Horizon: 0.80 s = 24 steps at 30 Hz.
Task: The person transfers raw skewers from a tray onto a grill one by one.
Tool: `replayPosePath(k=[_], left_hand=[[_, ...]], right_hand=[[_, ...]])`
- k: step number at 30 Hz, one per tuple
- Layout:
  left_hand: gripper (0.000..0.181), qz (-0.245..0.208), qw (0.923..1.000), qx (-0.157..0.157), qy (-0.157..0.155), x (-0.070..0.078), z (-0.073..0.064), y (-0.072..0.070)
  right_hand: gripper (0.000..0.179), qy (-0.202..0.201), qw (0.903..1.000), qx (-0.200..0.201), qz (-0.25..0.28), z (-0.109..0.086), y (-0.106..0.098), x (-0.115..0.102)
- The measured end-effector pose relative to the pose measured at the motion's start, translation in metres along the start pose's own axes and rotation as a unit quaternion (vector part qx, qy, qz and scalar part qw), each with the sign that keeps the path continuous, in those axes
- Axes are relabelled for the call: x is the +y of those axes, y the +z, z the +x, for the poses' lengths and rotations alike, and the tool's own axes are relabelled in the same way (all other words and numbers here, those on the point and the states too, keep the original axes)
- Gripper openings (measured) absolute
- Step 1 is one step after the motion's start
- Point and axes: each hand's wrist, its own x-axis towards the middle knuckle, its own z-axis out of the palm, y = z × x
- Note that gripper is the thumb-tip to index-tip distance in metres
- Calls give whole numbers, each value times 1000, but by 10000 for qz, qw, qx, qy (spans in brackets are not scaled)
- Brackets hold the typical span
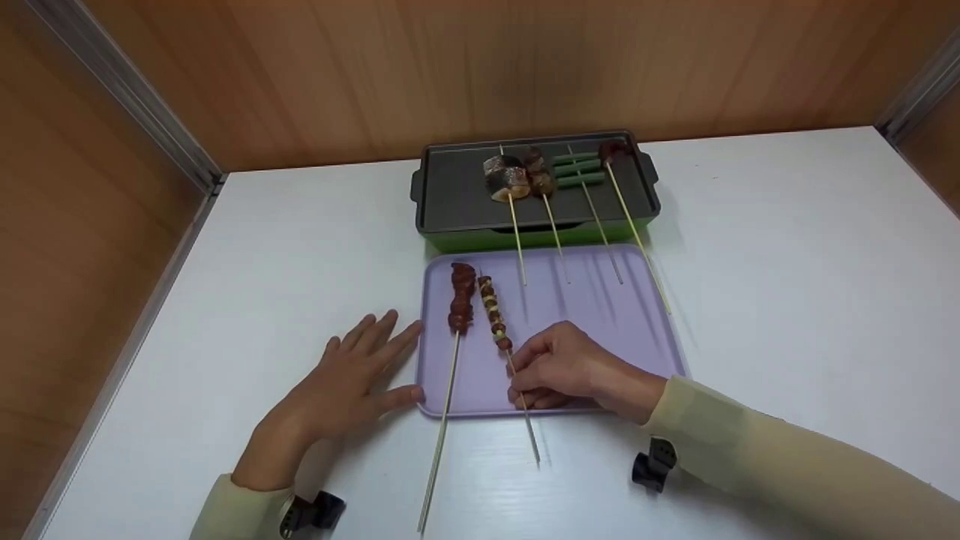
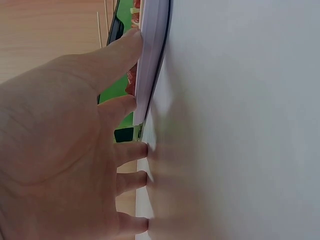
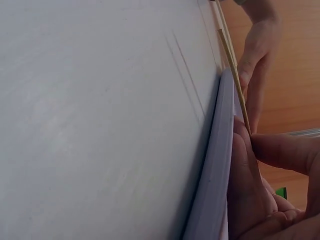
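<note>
My right hand [image 1: 570,367] pinches the stick of a skewer [image 1: 493,311] threaded with small brown and pale yellow pieces. This skewer lies over a lilac tray [image 1: 607,315], its stick running out past the near rim. In the right wrist view, thumb and forefinger meet on the thin stick [image 3: 234,67] above the tray edge. To its left, a skewer of dark red meat [image 1: 461,296] rests on the tray, its long stick crossing the near rim. My left hand [image 1: 341,386] has its fingers spread, with thumb [image 2: 125,45] and forefinger at the tray's left rim.
Behind the tray stands a green-sided grill with a black plate [image 1: 457,191]. Across it lie a fish skewer [image 1: 506,178], a brown meat skewer [image 1: 538,174], a green vegetable skewer [image 1: 579,170] and a dark red skewer [image 1: 611,152], their sticks overhanging the tray. Wooden panels [image 1: 337,82] enclose the white table.
</note>
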Motion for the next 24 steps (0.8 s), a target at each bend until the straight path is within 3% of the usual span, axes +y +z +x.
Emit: replayPosePath(k=[12,24], left_hand=[[78,-13,10000,87,18,0,0,0],[79,67,10000,55,-32,-1,0,1]], right_hand=[[26,-487,9986,-173,94,-20,7,-30],[23,-602,9981,114,53,-6,-3,-70]])
